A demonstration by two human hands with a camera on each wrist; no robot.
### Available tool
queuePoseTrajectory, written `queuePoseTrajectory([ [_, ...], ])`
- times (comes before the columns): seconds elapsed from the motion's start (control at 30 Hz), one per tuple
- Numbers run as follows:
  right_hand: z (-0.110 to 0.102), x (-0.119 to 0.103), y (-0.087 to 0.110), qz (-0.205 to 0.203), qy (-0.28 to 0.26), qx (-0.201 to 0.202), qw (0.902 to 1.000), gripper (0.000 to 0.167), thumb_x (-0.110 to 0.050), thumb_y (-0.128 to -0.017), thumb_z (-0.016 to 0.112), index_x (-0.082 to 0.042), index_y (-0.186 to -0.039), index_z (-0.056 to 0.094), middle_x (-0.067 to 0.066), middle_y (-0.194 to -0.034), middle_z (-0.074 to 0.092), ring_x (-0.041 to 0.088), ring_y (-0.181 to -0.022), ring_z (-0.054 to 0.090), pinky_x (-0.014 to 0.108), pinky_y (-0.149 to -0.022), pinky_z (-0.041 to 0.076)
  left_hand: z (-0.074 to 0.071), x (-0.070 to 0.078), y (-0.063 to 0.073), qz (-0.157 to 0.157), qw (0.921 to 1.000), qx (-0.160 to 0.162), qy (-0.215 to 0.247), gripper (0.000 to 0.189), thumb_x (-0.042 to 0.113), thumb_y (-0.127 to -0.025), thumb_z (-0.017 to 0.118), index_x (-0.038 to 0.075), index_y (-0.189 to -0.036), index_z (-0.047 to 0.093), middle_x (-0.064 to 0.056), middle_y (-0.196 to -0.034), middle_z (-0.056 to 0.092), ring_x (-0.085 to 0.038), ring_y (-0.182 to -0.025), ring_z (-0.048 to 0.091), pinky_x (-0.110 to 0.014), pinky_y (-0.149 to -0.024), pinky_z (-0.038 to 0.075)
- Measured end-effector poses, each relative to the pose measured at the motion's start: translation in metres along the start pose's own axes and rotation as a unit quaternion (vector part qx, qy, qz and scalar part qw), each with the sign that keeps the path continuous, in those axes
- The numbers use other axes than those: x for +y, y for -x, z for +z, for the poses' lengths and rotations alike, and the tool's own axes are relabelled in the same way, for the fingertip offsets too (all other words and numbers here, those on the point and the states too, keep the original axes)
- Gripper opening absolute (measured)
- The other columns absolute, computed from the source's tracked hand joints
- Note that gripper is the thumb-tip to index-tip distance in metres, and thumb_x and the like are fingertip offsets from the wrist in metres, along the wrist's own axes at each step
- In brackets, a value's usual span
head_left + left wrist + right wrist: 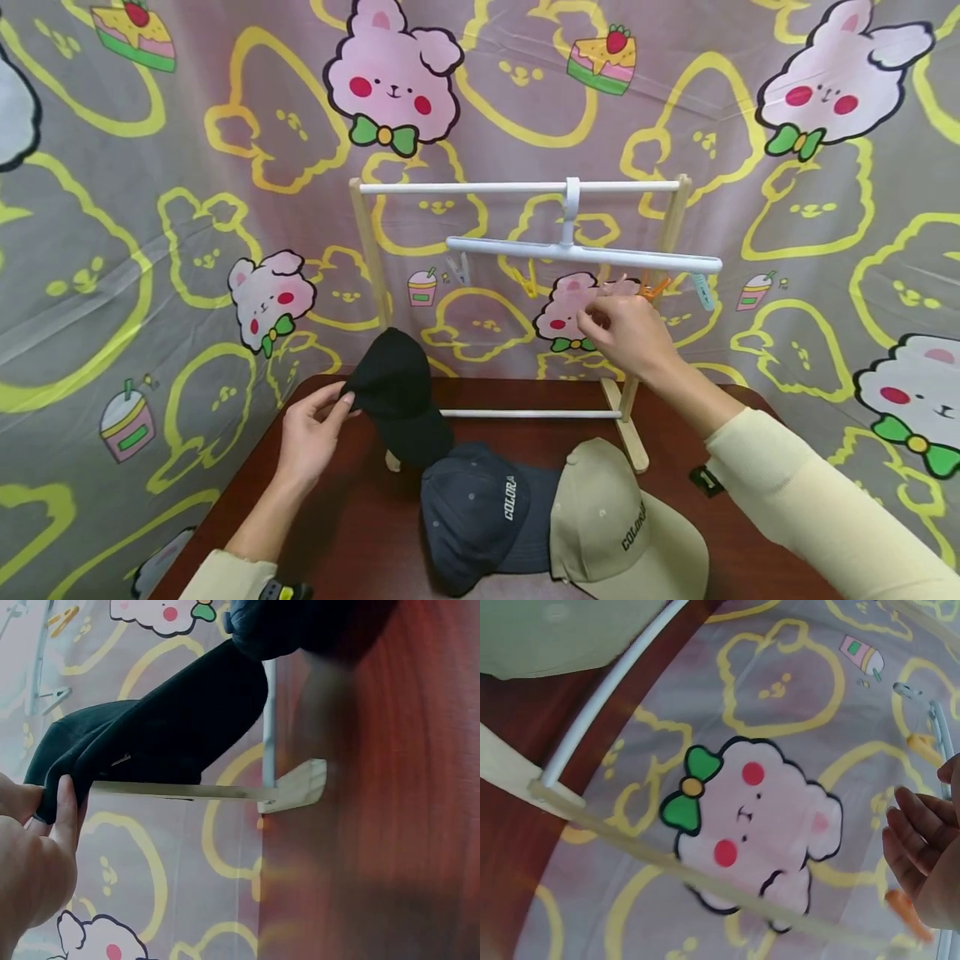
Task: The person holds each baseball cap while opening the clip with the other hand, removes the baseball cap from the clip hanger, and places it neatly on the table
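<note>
A black cap (pixel 397 392) hangs from my left hand (pixel 311 433), which pinches its edge between thumb and fingers. In the left wrist view the cap (pixel 165 727) tilts in front of the rack's wooden upright. My right hand (pixel 630 333) is raised just under the white hanger (pixel 585 252), fingers curled, overlapping a pink clip (pixel 618 285). I cannot tell whether it pinches that clip. In the right wrist view the hand (pixel 930 847) sits between a yellow clip (pixel 924 748) and an orange clip (pixel 909 913).
The hanger hooks over the top bar (pixel 480 188) of a rack with wooden uprights. Grey, yellow, orange and blue clips (pixel 702 292) dangle from it. A navy cap (pixel 480 517) and a beige cap (pixel 607 525) lie on the brown table (pixel 345 525). A patterned curtain (pixel 480 333) hangs behind.
</note>
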State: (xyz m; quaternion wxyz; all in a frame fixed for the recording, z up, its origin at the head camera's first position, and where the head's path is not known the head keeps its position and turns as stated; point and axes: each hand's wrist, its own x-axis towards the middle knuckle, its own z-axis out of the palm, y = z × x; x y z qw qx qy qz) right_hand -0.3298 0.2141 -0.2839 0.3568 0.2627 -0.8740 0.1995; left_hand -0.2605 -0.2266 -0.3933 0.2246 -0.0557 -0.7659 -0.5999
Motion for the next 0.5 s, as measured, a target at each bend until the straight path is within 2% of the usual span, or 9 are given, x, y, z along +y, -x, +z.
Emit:
queuePoseTrajectory([
  [0.13,-0.005,0.013,0.019,0.011,-0.012,0.014,0.9998,0.016,-0.014,-0.095,0.064,-0.012,-0.084,0.076,-0.003,-0.069,0.068,0.013,-0.06,0.057,0.034,-0.058,0.046,-0.006,-0.006,0.012,-0.01,0.9998,0.016,-0.01,0.028,0.013,-0.102,0.064,-0.004,-0.125,0.069,-0.024,-0.12,0.069,-0.007,-0.088,0.074,-0.014,-0.085,0.054],
  [0.27,-0.009,0.029,0.039,0.028,-0.025,0.039,0.9985,0.012,-0.01,-0.092,0.068,-0.01,-0.085,0.077,-0.002,-0.068,0.066,0.011,-0.057,0.053,0.029,-0.054,0.043,-0.012,-0.017,0.022,-0.019,0.9995,0.022,-0.013,0.028,0.012,-0.102,0.065,-0.005,-0.123,0.069,-0.023,-0.115,0.071,-0.01,-0.088,0.075,-0.016,-0.083,0.055],
  [0.37,-0.016,0.041,0.053,0.057,-0.03,0.055,0.9964,0.012,-0.009,-0.092,0.069,-0.007,-0.083,0.077,0.0,-0.066,0.066,0.009,-0.055,0.052,0.023,-0.052,0.04,-0.017,-0.025,0.028,-0.022,0.9996,0.019,-0.001,0.024,0.006,-0.1,0.065,-0.008,-0.119,0.069,-0.023,-0.108,0.071,-0.012,-0.088,0.074,-0.022,-0.081,0.058],
  [0.5,-0.026,0.053,0.067,0.103,-0.044,0.06,0.9919,0.015,-0.013,-0.095,0.069,-0.004,-0.087,0.079,0.005,-0.071,0.072,0.003,-0.057,0.056,0.016,-0.054,0.041,-0.026,-0.031,0.032,-0.044,0.9989,0.012,0.012,0.021,0.002,-0.1,0.064,-0.012,-0.116,0.068,-0.015,-0.104,0.071,-0.008,-0.089,0.074,-0.026,-0.081,0.06],
])
